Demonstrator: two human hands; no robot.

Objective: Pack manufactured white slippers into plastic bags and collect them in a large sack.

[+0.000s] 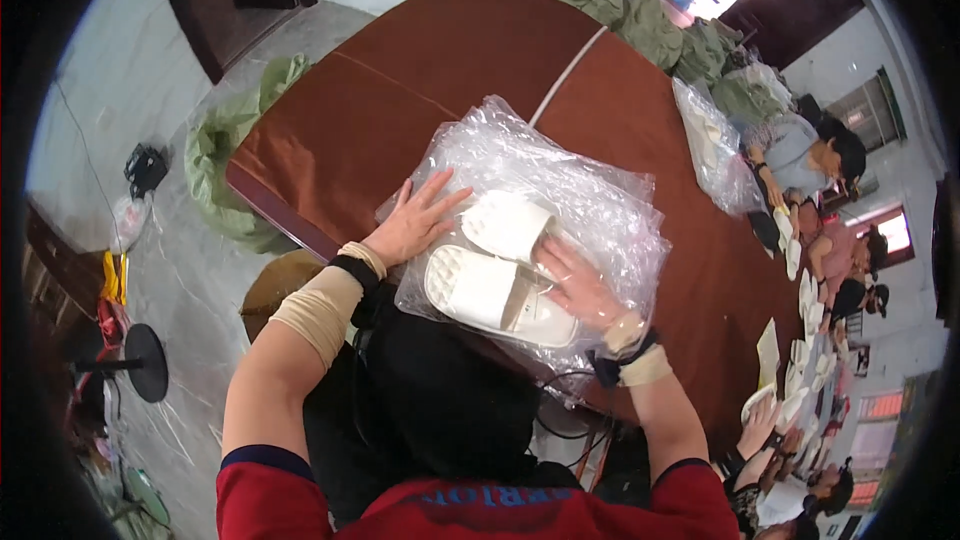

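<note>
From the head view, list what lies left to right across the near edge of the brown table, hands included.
Green sack on the floor → left hand, flat on the clear plastic bags → pair of white slippers → right hand, inside a bag against the slippers → white slippers lined up along the table's right edge.

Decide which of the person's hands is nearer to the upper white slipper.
Right. The right hand lies inside the clear plastic bag, fingers touching the upper white slipper. The left hand rests flat on the bag's outside, to the slipper's left, apart from it.
</note>
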